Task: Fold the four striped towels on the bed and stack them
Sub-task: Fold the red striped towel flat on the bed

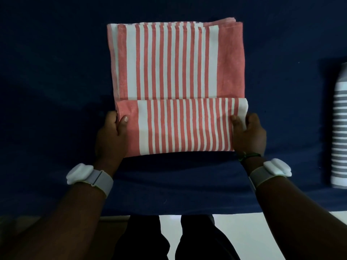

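Coral-and-white striped towel (169,62) lies mid-bed on the dark blue bed (47,72), near edge lifted and turned over toward 12 o'clock. Left hand (110,134) pinches the turned flap's left corner, thumb on top, fingers clenched on fabric. Right hand (247,134) grips the right corner the same way. Grey-and-white striped towel (339,128) lies at 3 o'clock, well apart. White wrist bands (90,177) on both arms.

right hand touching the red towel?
Touching. Head view: right hand pinches the red towel's near right corner, thumb on top, cloth bunched between the fingers.
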Action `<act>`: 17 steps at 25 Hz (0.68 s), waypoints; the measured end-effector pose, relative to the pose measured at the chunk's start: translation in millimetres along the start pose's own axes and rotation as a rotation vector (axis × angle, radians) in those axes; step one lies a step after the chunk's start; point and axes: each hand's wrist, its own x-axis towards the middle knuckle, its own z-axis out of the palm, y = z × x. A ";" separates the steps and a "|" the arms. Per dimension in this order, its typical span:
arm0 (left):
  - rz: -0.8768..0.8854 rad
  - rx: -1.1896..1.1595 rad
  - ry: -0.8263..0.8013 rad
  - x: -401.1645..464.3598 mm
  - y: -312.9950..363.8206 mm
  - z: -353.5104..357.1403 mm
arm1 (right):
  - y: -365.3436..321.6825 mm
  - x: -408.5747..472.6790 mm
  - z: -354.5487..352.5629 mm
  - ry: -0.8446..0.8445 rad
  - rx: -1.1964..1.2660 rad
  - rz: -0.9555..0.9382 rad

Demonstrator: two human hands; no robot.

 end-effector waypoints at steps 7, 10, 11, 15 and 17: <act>0.118 0.294 0.235 -3.6 2.7 3.5 | -7.8 -3.1 2.6 0.247 -0.140 -0.122; 0.627 0.460 0.149 -21.4 19.1 33.7 | -29.3 -23.4 33.3 0.208 -0.233 -0.535; 0.755 0.465 0.032 -26.5 23.2 49.4 | -38.3 -32.6 50.5 0.041 -0.266 -0.645; 0.808 0.712 -0.165 -18.6 11.4 73.7 | -49.1 -48.3 87.3 -0.268 -0.515 -0.838; 0.726 0.814 -0.160 -12.2 -1.9 64.8 | -36.6 -38.5 76.3 -0.298 -0.628 -0.864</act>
